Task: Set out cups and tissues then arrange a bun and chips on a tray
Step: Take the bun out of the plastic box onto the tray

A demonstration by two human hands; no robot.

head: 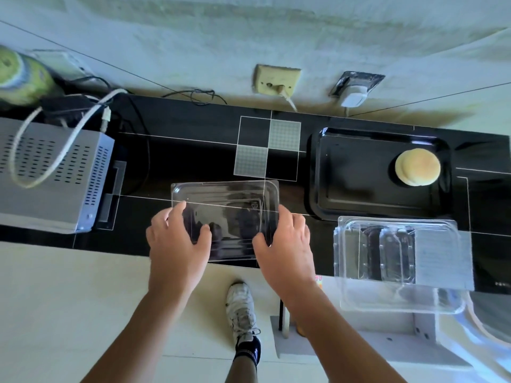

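Observation:
A clear plastic container (225,200) lies on the black counter (179,161) in front of me. My left hand (177,239) grips its left near corner and my right hand (284,241) grips its right near corner, thumbs on top. To the right sits a black tray (359,189) with a pale round bun (417,167) at its right end. No chips, cups or tissues are visible.
An open clear clamshell box (398,261) overhangs the counter's front edge at the right. A grey perforated metal box (52,172) with white cable stands at the left. Wall sockets (276,80) and a plugged charger (355,96) are behind. My shoe (243,308) is on the floor below.

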